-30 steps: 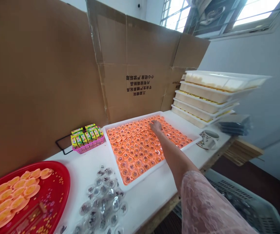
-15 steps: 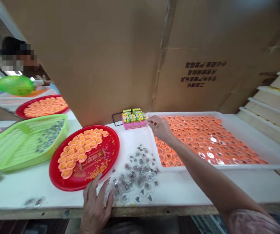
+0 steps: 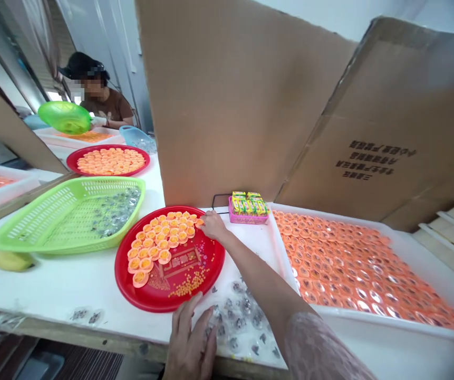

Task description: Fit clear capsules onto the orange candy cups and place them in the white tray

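Note:
At the far right rim of the red tray, my right hand has its fingers closed on a small orange cup at the end of the rows. Many like it, with yellow centres, cover the tray's far half; loose yellow beads lie in its near part. My left hand rests by the tray's near edge, fingers apart, with nothing seen in it. Beside its fingertips spreads a pile of clear plastic domes with dark bits inside, partly hidden under my right forearm.
A pink basket of small yellow-green boxes stands by the cardboard wall. At right is a white tray of orange discs. A green basket of clear domes and a yellow fruit are left. A co-worker sits beyond.
My right hand has moved left from beside the pink basket to the red tray's orange cups. My left hand stays near the tray's front edge. The view has turned left.

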### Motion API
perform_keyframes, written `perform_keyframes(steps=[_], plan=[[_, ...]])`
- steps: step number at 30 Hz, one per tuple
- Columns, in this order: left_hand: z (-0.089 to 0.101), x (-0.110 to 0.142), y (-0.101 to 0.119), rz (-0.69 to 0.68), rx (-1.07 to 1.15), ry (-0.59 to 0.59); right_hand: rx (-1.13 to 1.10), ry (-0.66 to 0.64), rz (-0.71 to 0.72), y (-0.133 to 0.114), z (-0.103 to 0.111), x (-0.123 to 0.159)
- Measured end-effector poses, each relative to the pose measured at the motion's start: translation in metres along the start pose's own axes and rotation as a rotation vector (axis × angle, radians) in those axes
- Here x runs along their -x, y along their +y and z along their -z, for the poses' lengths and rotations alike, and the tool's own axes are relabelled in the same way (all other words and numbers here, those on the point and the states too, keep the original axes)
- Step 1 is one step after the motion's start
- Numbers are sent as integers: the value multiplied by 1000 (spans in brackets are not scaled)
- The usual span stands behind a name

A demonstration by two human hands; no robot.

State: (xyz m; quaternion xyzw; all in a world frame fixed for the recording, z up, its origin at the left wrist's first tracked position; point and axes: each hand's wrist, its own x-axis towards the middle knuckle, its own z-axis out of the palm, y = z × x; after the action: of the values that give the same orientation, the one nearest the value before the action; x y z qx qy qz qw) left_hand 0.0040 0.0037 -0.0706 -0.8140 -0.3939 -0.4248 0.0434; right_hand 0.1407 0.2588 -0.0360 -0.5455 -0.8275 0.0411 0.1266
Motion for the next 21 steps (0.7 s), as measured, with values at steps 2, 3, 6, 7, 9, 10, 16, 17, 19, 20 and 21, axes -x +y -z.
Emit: perform_keyframes(steps=[2, 3, 6, 7, 9, 10, 16, 17, 19, 20, 21], plan=[[2, -1, 0, 21, 32, 17, 17, -4, 2, 0, -4, 0], [2, -1, 1, 30, 47, 26, 21, -4, 2, 1, -5, 1], [3, 0, 4, 55, 114, 31, 27, -5, -7, 1, -6, 11], [3, 1, 4, 74, 148, 26, 28, -6, -10, 0, -5, 17], [4, 2, 2, 151, 243, 31, 26, -8, -6, -4, 0, 31], [5, 1, -1, 221, 298, 40, 6, -2, 10, -7, 5, 40], [33, -34, -50, 1011, 666, 80, -334, -11, 322, -49, 48, 98], [37, -42, -58, 1069, 778, 74, -365, -42, 370, -57, 54, 104], [41, -54, -71, 1139, 1073, -16, -402, -100, 439, -71, 63, 112], [41, -57, -74, 1153, 1206, -67, -416, -123, 462, -76, 65, 114], [40, -59, -75, 1168, 1318, -115, -429, -140, 476, -80, 67, 115]])
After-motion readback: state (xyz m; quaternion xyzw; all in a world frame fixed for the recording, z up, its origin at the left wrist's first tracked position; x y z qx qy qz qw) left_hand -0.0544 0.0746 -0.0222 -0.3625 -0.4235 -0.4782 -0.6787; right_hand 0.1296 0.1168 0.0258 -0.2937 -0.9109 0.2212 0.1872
